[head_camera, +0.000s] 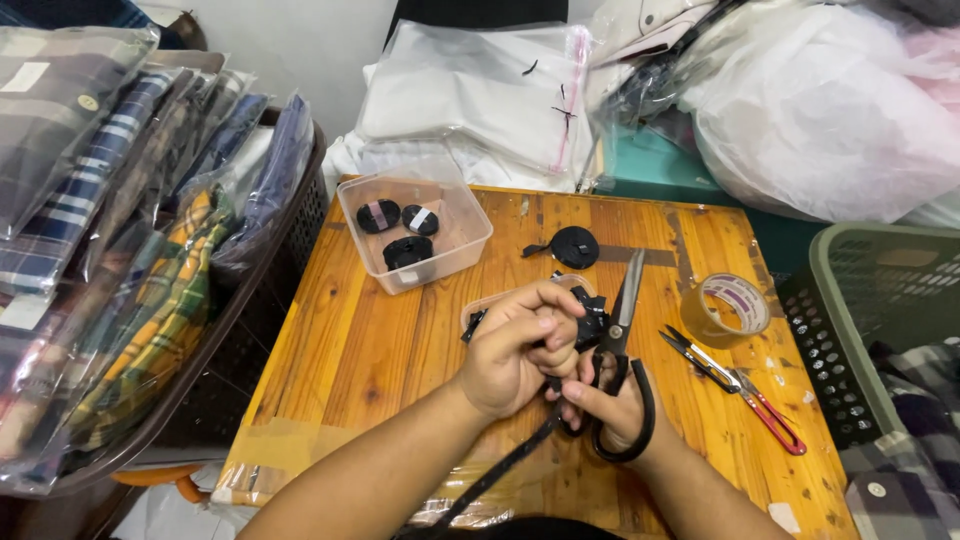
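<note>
Far left: a dark brown plastic basket (262, 300) crammed with folded plaid shirts in clear plastic bags (110, 240). Next, on the orange wooden table (350, 350), a clear square plastic tub (414, 228) holding 3 black tape rolls, well apart from the hands. At centre, left hand (512, 352) curled into a tight fist around a narrow black strap (500, 470), fingers fully closed on it; strap running down from the fist toward the near table edge. Just behind the fist, a shallow clear plastic tray (478, 308) with black scraps. Farther back, 1 loose black tape roll (574, 246). Touching the left hand, right hand (610, 400) gripping large black-handled steel scissors (622, 330), fingers threaded through the black loop handle and bent around it, blades near-shut and pointing away up the table. Right of that, small red-handled thread snips (740, 388) lying flat, then a roll of tan packing tape (728, 308). Far right, a grey-green plastic laundry basket (860, 300) with checked cloth inside.
</note>
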